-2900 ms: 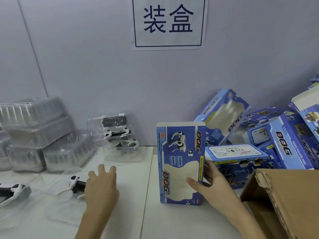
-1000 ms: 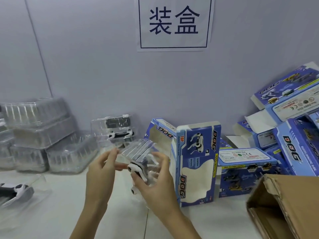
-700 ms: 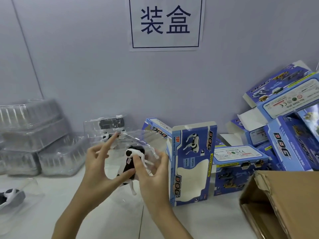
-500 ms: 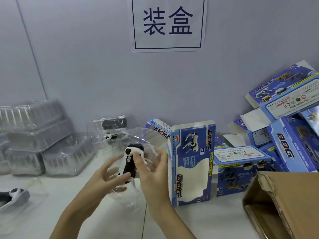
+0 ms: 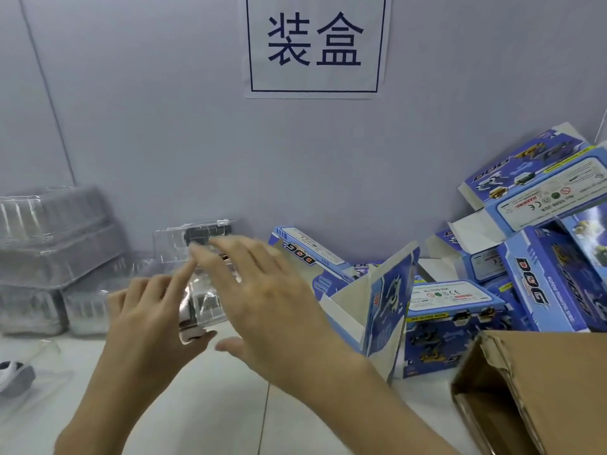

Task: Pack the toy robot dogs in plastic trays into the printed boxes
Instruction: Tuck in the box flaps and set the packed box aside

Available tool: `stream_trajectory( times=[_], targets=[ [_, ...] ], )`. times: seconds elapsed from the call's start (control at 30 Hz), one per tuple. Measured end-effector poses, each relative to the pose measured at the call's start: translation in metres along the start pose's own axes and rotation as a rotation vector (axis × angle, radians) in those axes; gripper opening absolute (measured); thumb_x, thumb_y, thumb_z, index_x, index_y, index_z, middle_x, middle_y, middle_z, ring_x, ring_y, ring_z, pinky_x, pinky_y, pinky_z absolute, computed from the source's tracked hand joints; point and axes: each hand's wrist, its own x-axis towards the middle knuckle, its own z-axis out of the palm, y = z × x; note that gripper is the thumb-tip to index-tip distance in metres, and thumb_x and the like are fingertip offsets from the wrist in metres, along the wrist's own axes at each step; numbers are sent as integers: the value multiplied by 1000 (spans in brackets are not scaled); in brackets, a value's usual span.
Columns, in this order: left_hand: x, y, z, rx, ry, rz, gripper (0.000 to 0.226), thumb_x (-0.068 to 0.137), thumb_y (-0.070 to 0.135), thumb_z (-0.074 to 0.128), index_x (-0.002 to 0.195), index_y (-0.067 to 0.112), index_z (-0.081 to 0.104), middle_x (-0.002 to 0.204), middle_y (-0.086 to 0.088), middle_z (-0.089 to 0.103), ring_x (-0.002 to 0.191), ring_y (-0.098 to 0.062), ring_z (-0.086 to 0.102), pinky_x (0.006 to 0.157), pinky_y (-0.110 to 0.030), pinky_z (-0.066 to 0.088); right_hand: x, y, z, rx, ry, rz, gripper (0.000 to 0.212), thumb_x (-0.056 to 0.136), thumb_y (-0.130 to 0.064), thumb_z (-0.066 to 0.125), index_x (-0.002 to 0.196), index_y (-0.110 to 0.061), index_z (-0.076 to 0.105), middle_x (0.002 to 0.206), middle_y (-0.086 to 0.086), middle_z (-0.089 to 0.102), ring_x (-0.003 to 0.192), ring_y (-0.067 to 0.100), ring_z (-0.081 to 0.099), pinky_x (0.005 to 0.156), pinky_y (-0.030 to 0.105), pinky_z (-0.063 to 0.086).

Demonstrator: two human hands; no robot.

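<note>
Holding a clear plastic tray (image 5: 203,300) with a toy robot dog inside, the left hand (image 5: 147,323) has its thumb curled under the tray's lower end and its forefinger stretched up along the tray's near side. The toy shows only as a blurred dark and white shape through the plastic. The right hand (image 5: 269,300) is spread flat with straight fingers, palm turned away, just right of the tray and partly in front of it; it grips nothing. Right of that hand stands an upright printed box (image 5: 387,307), blue and white, with its left end open and its flaps folded outward toward the tray. Behind and right of this box lies a heap of more printed boxes (image 5: 538,257) against the wall. A brown carton (image 5: 538,389) sits in front of the heap. Left of the tray, empty clear trays (image 5: 56,254) are stacked on the counter (image 5: 230,405). A paper sign (image 5: 315,44) hangs on the wall above.
</note>
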Motion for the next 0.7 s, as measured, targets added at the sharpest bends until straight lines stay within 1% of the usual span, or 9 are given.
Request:
stream_trajectory(
  times=[0.07, 0.1, 0.2, 0.3, 0.37, 0.47, 0.6, 0.67, 0.7],
  targets=[
    [0, 7, 0, 14, -26, 55, 123, 38, 29, 108, 144, -1, 53, 105, -12, 69, 94, -41, 61, 83, -49, 38, 14, 2, 8, -220, -110, -19, 132, 80, -43, 87, 163, -11, -10, 170, 16, 12, 159, 30, 7, 129, 48, -3],
    [1, 8, -1, 25, -30, 78, 126, 40, 31, 108, 146, -2, 50, 106, -11, 70, 94, -40, 61, 84, -48, 38, 19, 5, 12, -273, -166, 9, 138, 79, -40, 88, 161, -8, -18, 169, 17, 13, 159, 31, 8, 128, 51, -7],
    [2, 8, -5, 44, 10, 119, 125, 53, 36, 104, 154, 0, 41, 106, -9, 68, 96, -38, 58, 87, -46, 37, 26, 13, 28, -261, -295, 73, 143, 76, -36, 90, 160, -9, -23, 149, 16, 45, 142, 33, 40, 128, 53, 12],
    [3, 15, -11, 27, 98, 127, 113, 70, 54, 78, 161, 4, 32, 116, -10, 67, 107, -39, 56, 95, -51, 38, 27, 21, 33, -151, -307, 125, 110, 84, -25, 81, 161, -7, 5, 133, 13, 59, 123, 34, 55, 99, 43, 42],
    [7, 23, -18, 26, 195, 100, 114, 71, 66, 68, 161, 7, 31, 139, -18, 56, 129, -44, 48, 107, -60, 33, 26, 25, 29, -56, -240, 144, 73, 87, -23, 76, 145, -8, 35, 126, 12, 60, 114, 34, 56, 82, 39, 39],
    [6, 30, -27, -120, 413, 84, 101, 82, 60, 71, 160, 11, 30, 163, -27, 27, 154, -46, 24, 119, -71, 20, 29, 35, 10, 126, -187, 265, 51, 90, -34, 74, 124, -11, 45, 116, 10, 60, 105, 33, 57, 74, 36, 36],
    [-4, 66, -17, -597, 600, -41, 60, 95, 36, 56, 134, -6, 39, 142, -30, 37, 139, -50, 38, 122, -49, 25, 47, 59, -35, 525, -101, 554, 47, 82, -38, 80, 112, -15, 52, 101, 1, 67, 90, 25, 63, 72, 36, 49],
    [-11, 104, -1, -754, 552, -103, 66, 98, 41, 58, 116, -20, 42, 130, -24, 42, 129, -36, 44, 111, -45, 34, 54, 68, -52, 705, -58, 657, 43, 76, -30, 85, 107, -17, 57, 95, 0, 72, 87, 22, 72, 75, 39, 60],
    [-16, 125, 6, -864, 437, -116, 75, 95, 50, 62, 119, -19, 43, 133, -23, 44, 131, -29, 45, 109, -40, 37, 57, 71, -58, 792, -34, 680, 41, 75, -27, 87, 104, -17, 59, 93, 0, 73, 84, 21, 74, 77, 40, 63]
  ],
)
